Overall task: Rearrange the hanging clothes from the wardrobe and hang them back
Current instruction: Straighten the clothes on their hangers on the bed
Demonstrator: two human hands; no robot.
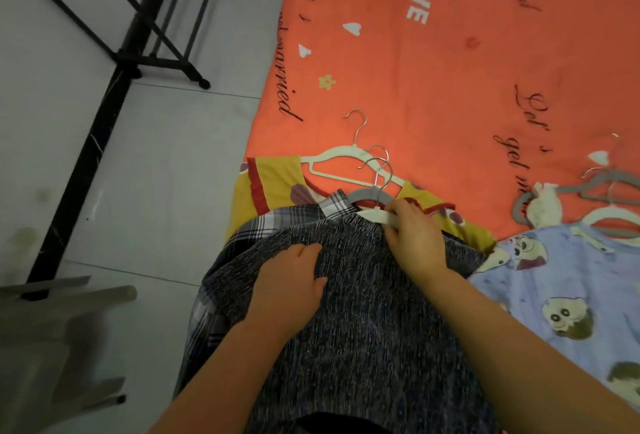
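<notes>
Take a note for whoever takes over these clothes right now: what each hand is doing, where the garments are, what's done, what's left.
Left hand: flat on the dark knit top, holding nothing.
Right hand: grips the white hanger at the knit top's neck.
The knit top lies over a plaid shirt with a grey hanger at its collar, and a yellow garment, on the orange sheet; a blue cartoon top lies to the right.
Done: garments laid out on the sheet.
Left: seat the hanger, then hang everything on the black rack.
</notes>
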